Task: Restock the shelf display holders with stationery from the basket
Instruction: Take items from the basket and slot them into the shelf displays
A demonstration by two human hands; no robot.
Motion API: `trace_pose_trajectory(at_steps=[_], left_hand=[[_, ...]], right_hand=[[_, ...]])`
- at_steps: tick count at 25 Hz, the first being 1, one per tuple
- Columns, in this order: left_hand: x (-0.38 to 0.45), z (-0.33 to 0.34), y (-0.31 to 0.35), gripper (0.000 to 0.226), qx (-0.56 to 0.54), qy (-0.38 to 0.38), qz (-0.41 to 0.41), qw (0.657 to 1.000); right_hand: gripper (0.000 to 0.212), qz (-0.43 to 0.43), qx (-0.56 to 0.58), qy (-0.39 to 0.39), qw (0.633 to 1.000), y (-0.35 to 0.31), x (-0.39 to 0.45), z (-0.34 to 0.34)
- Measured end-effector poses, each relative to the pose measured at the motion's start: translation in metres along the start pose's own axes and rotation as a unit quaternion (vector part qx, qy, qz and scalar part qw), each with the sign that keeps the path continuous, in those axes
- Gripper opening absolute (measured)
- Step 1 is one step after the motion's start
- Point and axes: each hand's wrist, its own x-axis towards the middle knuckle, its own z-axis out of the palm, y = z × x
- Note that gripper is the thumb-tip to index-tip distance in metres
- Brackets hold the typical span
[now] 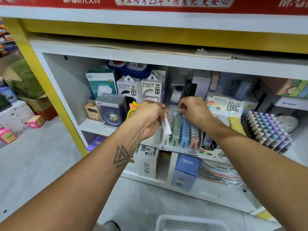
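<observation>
My left hand (148, 119) grips spare white lead tubes (166, 125) so they wait close by. My right hand (193, 109) pinches one above the tiered lead holder (181, 135), ready to slot in. The basket (191, 222) sits on the floor below.

Grey floor (41, 160), yellow-framed white shelving (150, 52), red banner (166, 4)

The packs in the tray (180, 148) are white, green, blue and pink. The pack (166, 126) in the left hand (149, 120) is white with black letters. The basket (191, 222) is white. The shelf post (33, 67) is yellow.
</observation>
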Motion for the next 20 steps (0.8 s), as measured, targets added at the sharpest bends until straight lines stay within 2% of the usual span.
trace_pose_trajectory(at_steps=[4,9,12,16,20], left_hand=[[0.0004,-0.0026,0.0006,0.033,0.029,-0.001,-0.001,1.0],[0.0021,-0.0047,-0.0017,0.028,0.053,0.029,0.01,0.998],[0.0017,-0.004,-0.0033,0.037,0.057,0.031,0.012,0.998],[0.0023,-0.0025,-0.0039,0.04,0.079,0.046,0.022,0.996],[0.0046,-0.0029,-0.005,0.02,0.082,0.052,0.02,0.995]], right_hand=[[0.008,0.0,0.012,-0.015,1.0,-0.0024,0.0047,0.0002],[0.006,-0.003,-0.008,-0.026,1.0,-0.0023,0.0041,0.0001],[0.009,-0.001,-0.013,-0.019,1.0,-0.0015,0.0059,-0.0005],[0.006,-0.009,0.009,-0.058,0.998,-0.0017,0.0057,-0.0004],[0.019,0.006,-0.032,-0.09,0.995,-0.0042,0.008,0.0033]])
